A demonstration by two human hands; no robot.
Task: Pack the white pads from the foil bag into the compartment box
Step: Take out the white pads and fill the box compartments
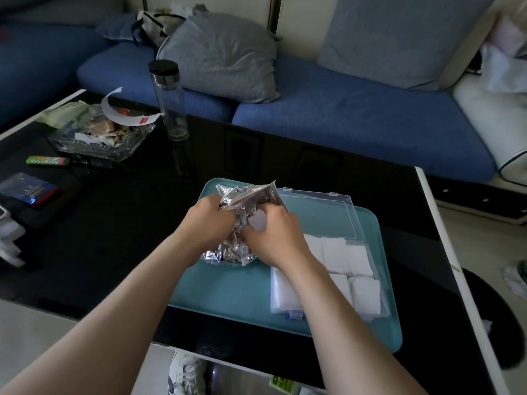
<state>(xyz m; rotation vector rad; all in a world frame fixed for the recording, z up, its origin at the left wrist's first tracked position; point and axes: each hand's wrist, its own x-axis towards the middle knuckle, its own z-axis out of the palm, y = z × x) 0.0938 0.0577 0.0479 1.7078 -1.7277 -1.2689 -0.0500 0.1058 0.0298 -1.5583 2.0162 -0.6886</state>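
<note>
Silver, white and teal on a black table

The foil bag (pixel 242 195) is crinkled silver with dark print, at the far edge of a plain teal tray (pixel 222 295). The compartment box (pixel 328 215) by the tray's right edge is clear, and its white pads (pixel 365 299) are plain. The table (pixel 128 223) is glossy black with a white rim. Towards its far-left corner stands a clear bottle (pixel 171 101) with a black cap, and near its left edge lies a green speckled pack (pixel 47 160) with a red end.
</note>
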